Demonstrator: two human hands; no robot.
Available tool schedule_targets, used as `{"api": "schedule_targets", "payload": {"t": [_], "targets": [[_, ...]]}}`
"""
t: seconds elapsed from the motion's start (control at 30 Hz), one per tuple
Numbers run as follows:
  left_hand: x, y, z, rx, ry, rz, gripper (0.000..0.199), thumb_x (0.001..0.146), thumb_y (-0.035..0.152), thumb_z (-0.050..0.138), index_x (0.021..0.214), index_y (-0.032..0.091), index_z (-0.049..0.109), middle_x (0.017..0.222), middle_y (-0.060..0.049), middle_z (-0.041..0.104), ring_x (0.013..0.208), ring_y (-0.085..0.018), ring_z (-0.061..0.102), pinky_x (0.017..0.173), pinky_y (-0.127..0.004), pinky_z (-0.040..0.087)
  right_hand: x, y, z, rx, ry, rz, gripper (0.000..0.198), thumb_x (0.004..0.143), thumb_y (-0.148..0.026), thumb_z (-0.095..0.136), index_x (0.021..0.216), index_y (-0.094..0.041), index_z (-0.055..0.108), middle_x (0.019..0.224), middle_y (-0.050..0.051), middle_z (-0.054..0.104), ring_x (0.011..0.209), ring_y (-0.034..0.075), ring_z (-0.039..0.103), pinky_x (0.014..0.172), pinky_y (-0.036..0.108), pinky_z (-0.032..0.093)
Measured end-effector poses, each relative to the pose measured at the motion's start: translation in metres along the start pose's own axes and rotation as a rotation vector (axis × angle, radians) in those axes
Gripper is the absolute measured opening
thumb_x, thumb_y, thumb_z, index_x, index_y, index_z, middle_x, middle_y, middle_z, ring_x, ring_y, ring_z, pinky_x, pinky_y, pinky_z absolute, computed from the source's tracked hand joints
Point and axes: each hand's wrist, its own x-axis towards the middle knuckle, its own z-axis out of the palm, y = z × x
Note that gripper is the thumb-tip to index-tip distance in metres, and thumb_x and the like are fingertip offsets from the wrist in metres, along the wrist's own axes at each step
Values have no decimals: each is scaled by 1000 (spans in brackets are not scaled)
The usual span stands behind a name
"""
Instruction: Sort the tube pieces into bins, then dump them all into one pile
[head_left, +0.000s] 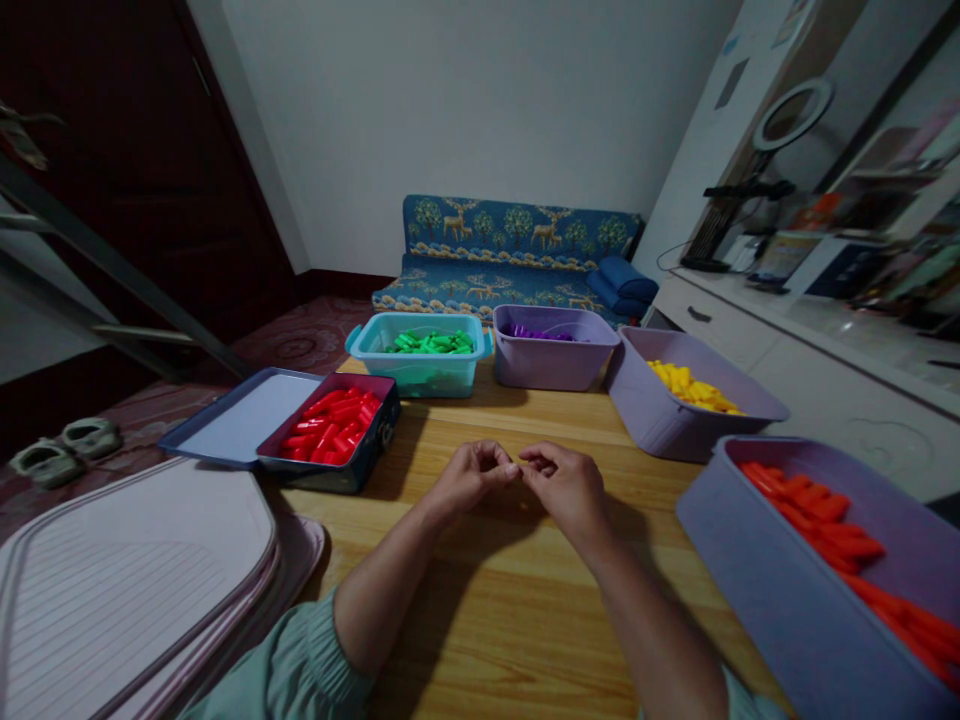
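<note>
Over the middle of the wooden table [480, 640], my left hand [474, 476] and my right hand [568, 488] meet fingertip to fingertip. Each is closed in a pinch of thumb and forefinger. Whatever sits between the fingertips is too small to name. Left of my hands stands an open dark case [382, 425] with red pieces [330, 425]. Beyond them are a turquoise tub [427, 375] of green pieces [431, 343] and a purple bin [551, 365] with purple pieces [544, 332].
To the right, one lilac bin [652, 415] holds yellow pieces [694, 387], and a nearer bin [757, 560] holds orange-red pieces [825, 515]. Pale pink lids [135, 560] lie at the left. Behind the table is a blue patterned sofa [487, 275]; a cluttered white cabinet [810, 340] flanks the right.
</note>
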Motion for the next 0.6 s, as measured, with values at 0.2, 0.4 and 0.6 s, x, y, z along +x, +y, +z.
{"api": "schedule_targets", "payload": {"t": [0.2, 0.4, 0.6], "targets": [[-6, 1, -7, -133, -188, -43, 42, 63, 49, 79, 68, 13, 58, 60, 2, 51, 52, -6, 38, 50, -19, 25, 1, 1, 0, 208, -81, 26, 16, 68, -28, 66, 80, -19, 72, 66, 3, 70, 56, 14, 62, 53, 22, 46], [-5, -4, -5, -253, -113, -53, 37, 67, 45, 78, 68, 14, 59, 64, 2, 57, 53, -5, 43, 52, -18, 29, 0, -1, 1, 283, -90, -2, 20, 76, -36, 65, 83, -19, 72, 69, 4, 70, 59, 14, 63, 55, 22, 47], [-3, -4, 1, -249, 22, 20, 35, 71, 47, 74, 69, 13, 65, 65, -1, 62, 59, -8, 52, 55, -18, 35, -5, -10, 1, 306, -74, -62, 27, 87, -41, 55, 93, -19, 69, 77, 5, 72, 68, 16, 67, 62, 23, 49]]}}
